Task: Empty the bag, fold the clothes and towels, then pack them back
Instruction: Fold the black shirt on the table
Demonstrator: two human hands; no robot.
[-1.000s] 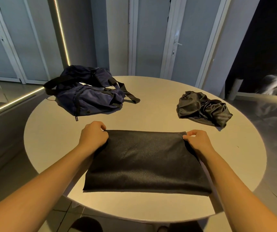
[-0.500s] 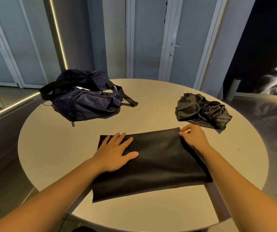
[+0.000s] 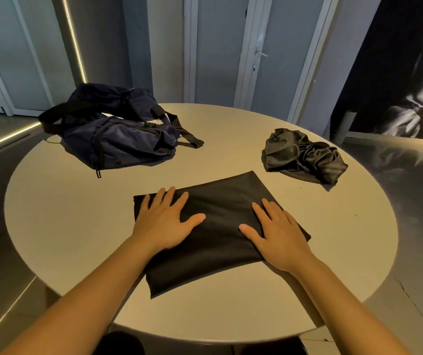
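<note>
Cloth (image 3: 225, 208) pressed flat under both hands

The cloth, black and folded into a rectangle, lies slightly askew on the near half of the round counter (image 3: 64, 213). The left hand (image 3: 164, 221) rests palm down on its left part, fingers straight and spread. The right hand (image 3: 277, 231) lies flat on its right part in the same way; neither grips anything. The dark blue bag (image 3: 118, 134) sits at the far left of the counter, apart from the cloth. A crumpled dark satin garment (image 3: 305, 155) lies at the far right.
</note>
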